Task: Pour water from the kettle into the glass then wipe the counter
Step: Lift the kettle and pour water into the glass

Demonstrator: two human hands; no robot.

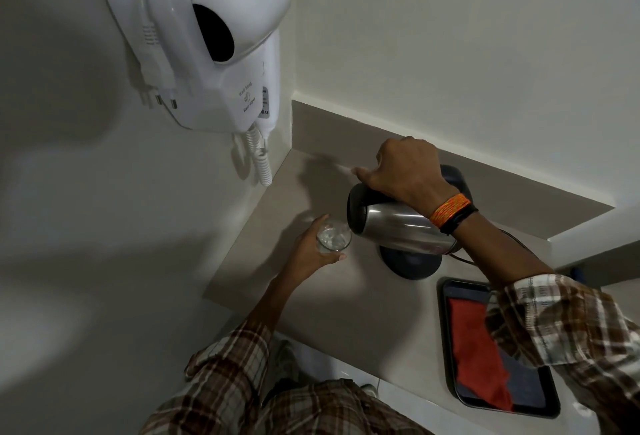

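A steel kettle (398, 225) with a black lid is tipped far over to the left, its spout right above a clear glass (333, 238). My right hand (405, 169) grips the kettle's handle from above. My left hand (311, 247) is wrapped around the glass, which stands on the beige counter (311, 303) and holds some water. The kettle's round black base (410, 263) sits on the counter just under the tipped kettle. A red cloth (478, 348) lies in a dark tray (446, 348) at the right.
A white wall-mounted hair dryer (207, 39) with a coiled cord hangs on the left wall above the counter's corner. A raised ledge runs along the back wall. The kettle's cable trails to the right of the base.
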